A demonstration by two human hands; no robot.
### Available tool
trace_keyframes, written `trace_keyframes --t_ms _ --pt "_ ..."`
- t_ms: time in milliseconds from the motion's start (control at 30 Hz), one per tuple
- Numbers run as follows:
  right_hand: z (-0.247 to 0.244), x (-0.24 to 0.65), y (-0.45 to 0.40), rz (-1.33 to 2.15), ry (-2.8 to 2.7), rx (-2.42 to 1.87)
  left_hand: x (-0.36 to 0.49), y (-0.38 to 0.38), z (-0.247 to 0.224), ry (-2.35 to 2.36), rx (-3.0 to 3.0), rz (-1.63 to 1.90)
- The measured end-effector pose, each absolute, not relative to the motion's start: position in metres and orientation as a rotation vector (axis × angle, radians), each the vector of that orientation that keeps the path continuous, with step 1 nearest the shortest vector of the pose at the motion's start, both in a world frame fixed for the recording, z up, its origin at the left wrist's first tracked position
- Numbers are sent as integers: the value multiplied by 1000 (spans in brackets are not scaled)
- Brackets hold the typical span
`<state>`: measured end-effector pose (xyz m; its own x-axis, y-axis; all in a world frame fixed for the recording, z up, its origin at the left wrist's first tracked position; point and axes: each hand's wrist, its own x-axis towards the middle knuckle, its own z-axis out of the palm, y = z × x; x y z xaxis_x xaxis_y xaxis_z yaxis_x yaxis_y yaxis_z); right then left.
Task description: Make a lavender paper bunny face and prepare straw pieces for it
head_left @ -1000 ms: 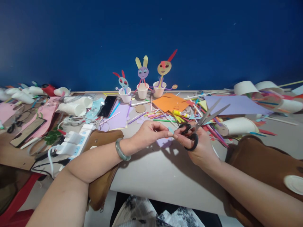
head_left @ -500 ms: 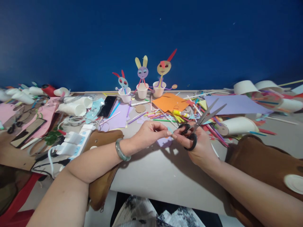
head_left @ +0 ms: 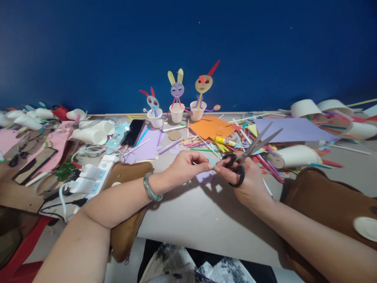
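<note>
My left hand (head_left: pixel 190 167) is closed in a pinch, thumb against fingers, at a small pale blue paper piece (head_left: pixel 211 161) that is mostly hidden. Fingertips of my right hand (head_left: pixel 250 182) meet it there, almost touching the left thumb. Looped on the right hand is a pair of scissors (head_left: pixel 249 151) with black handles; the parted blades point up and away to the right. Below the fingertips lies a purple paper disc (head_left: pixel 205 178) with small drawn marks, partly covered by the left hand.
Three paper-faced figures stand in white cups (head_left: pixel 177 114) by the blue wall. Orange paper (head_left: pixel 210 126), pipe cleaners and a yellow glue stick (head_left: pixel 225 141) lie ahead. A phone (head_left: pixel 133 133), power strip (head_left: pixel 100 177) and brown pouch (head_left: pixel 129 212) are left; a brown bag (head_left: pixel 321 208) sits right.
Both hands stay almost in place. A little more of the pale blue paper shows between the fingertips, and the scissors have hardly moved.
</note>
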<state>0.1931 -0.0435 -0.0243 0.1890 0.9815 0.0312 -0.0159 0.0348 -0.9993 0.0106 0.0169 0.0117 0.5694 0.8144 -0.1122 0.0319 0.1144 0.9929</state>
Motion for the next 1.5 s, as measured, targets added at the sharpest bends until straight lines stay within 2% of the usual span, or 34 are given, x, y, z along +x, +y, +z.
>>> trace_keyframes --t_ms 333,567,767,1000,1267,1500 --pt "-26 195 -42 1002 -1100 -1294 10 23 5 814 1220 845" --pt "-8 197 -40 744 -1221 -1335 10 25 4 751 1164 913" --pt "-9 209 -26 607 -1098 -1370 8 27 7 750 1139 853" --pt "-13 203 -32 763 -1356 -1381 9 29 6 750 1168 857" --pt "-10 202 -34 664 -1669 -1527 8 28 11 730 1173 962" --pt "-6 196 -36 975 -1633 -1437 7 29 10 739 1224 1005"
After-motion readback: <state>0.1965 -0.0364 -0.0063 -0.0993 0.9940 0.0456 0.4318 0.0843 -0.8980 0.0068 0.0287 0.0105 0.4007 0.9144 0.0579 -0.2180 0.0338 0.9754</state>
